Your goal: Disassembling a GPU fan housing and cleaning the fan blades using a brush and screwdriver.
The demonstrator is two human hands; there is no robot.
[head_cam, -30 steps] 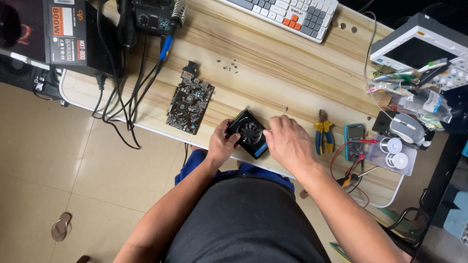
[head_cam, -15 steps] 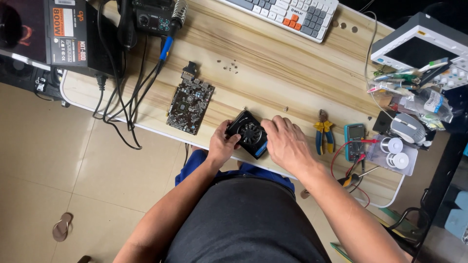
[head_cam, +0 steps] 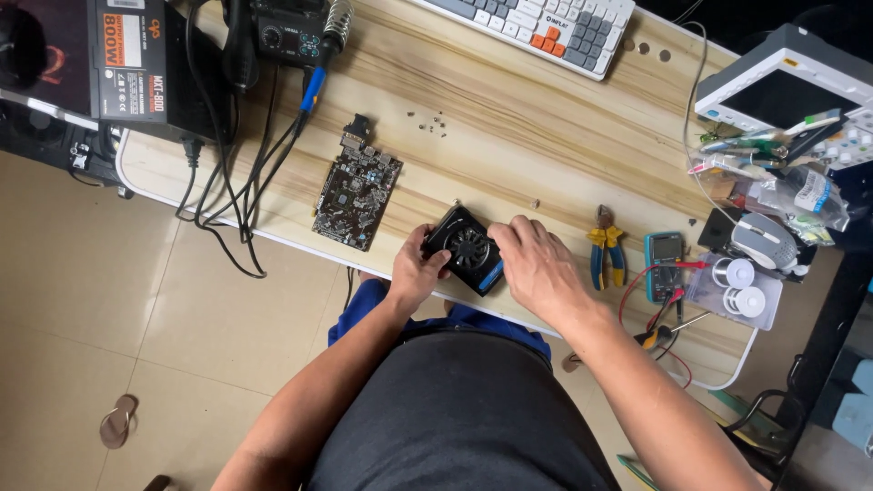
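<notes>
Almost nothing has moved since the earlier frames: both hands stay on the small black cooling fan unit point(head_cam: 466, 247) at the near edge of the counter point(head_cam: 509, 136), with only a slight shift of the right hand over its right side.

The left hand point(head_cam: 416, 271) grips the unit's left edge, its fingers point(head_cam: 431, 262) curled narrow around the housing. The right hand point(head_cam: 535, 264) lies over the right edge with its fingers bent down onto it; whether they pinch something small there I cannot tell. The unit lies tilted on the counter, fan rotor facing up, a blue strip showing at its lower corner.

To the left, well apart, lies a bare dark circuit board point(head_cam: 356, 191). A few loose screws point(head_cam: 427, 120) sit farther back, and yellow-handled pliers point(head_cam: 604, 247) lie just to the right, near a teal multimeter point(head_cam: 664, 264).

I judge the step in hand to be working the fan assembly by hand, steadying with one side and manipulating with the other. The next move likely calls for a firm hold and fine fingertip control.
</notes>
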